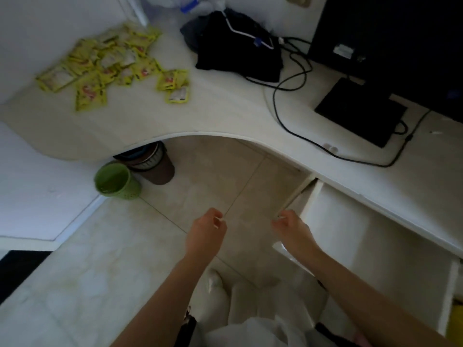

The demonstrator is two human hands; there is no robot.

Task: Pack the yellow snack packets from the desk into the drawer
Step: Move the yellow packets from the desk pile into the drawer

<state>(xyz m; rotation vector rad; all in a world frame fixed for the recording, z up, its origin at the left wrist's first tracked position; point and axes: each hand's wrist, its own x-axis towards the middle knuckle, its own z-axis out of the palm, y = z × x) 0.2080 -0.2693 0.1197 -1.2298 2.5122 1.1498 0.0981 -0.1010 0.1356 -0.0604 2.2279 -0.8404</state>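
Several yellow snack packets [107, 63] lie in a loose heap at the far left of the white desk [225, 113]. Two more packets [174, 83] sit a little to the right of the heap. Under the desk's right side a white drawer [363, 229] stands pulled out, and its inside looks bare. My left hand [206, 234] hovers over the floor with fingers loosely curled and nothing in it. My right hand [292, 227] hangs beside the drawer's left front corner, fingers curled, also holding nothing I can see.
A black bag [238, 46] with cables [288, 96] lies at the desk's back. A black monitor [390, 41] and its flat stand [360, 111] occupy the right. On the floor under the desk stand a green bin [116, 181] and a brown bin [155, 164].
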